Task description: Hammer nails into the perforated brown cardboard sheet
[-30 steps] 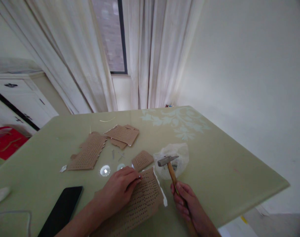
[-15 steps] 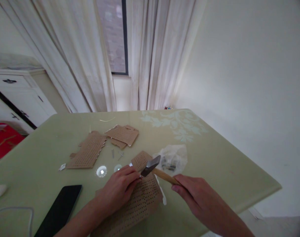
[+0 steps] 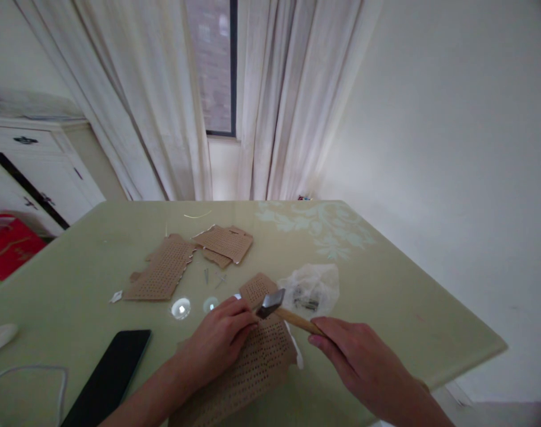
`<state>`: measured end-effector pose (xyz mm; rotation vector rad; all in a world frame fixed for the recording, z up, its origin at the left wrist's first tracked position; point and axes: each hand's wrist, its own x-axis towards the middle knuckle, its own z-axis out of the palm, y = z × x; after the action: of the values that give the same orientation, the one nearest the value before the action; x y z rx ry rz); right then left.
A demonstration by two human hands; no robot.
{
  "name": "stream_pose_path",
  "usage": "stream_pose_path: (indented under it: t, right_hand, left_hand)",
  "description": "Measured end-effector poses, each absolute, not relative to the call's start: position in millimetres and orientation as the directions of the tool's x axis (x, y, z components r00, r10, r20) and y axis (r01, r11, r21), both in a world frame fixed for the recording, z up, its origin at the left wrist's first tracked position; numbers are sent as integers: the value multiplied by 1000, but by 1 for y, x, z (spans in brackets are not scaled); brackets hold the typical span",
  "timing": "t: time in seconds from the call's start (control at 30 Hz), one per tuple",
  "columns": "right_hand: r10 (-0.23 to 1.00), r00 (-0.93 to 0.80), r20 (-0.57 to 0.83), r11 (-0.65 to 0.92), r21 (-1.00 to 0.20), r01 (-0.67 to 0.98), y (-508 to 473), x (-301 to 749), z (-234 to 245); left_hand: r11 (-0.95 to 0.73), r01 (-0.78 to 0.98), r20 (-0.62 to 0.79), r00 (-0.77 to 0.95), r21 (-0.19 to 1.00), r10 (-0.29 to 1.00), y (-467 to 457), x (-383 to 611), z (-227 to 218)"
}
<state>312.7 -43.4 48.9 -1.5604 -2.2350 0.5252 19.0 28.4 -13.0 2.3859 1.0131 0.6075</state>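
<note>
My right hand (image 3: 355, 359) grips the wooden handle of a small hammer (image 3: 283, 311). Its steel head hangs just beyond my left fingertips, over the top edge of a brown perforated board piece (image 3: 253, 367). My left hand (image 3: 219, 341) rests on that board with its fingers pinched together at the far edge; what they pinch is too small to make out. A smaller perforated scrap (image 3: 259, 287) lies just behind the hammer head.
A clear plastic bag (image 3: 312, 287) with small metal parts sits right of the hammer. More perforated board pieces (image 3: 164, 273) (image 3: 226, 243) and loose nails (image 3: 212, 277) lie further back. A black phone (image 3: 108, 376) is at the front left on the green table (image 3: 386, 284).
The hammer swung from upright at the right down and left, until its head sat by my left fingertips. My left hand stayed on the board.
</note>
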Motion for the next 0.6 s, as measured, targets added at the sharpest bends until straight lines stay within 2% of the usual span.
stream_pose_path:
  t: [0.13,0.3,0.5,0.6]
  right_hand:
    - [942,-316,112,323,-554,768,-45,312,46]
    - [938,-322,129,340,-529,777,-47,311,47]
    - [956,-280,89,282,-544,790,-47,315,41]
    - [960,-268,78,265,-551,791,-46,316,33]
  left_hand:
    - [-608,555,193,628,568,754,29,20,-12]
    - [-595,565,166,630,572,758,30,22,-11]
    - [-478,584,59,592,656,804,28,19,-2]
    - [-419,624,17,545,660,839,24,14,5]
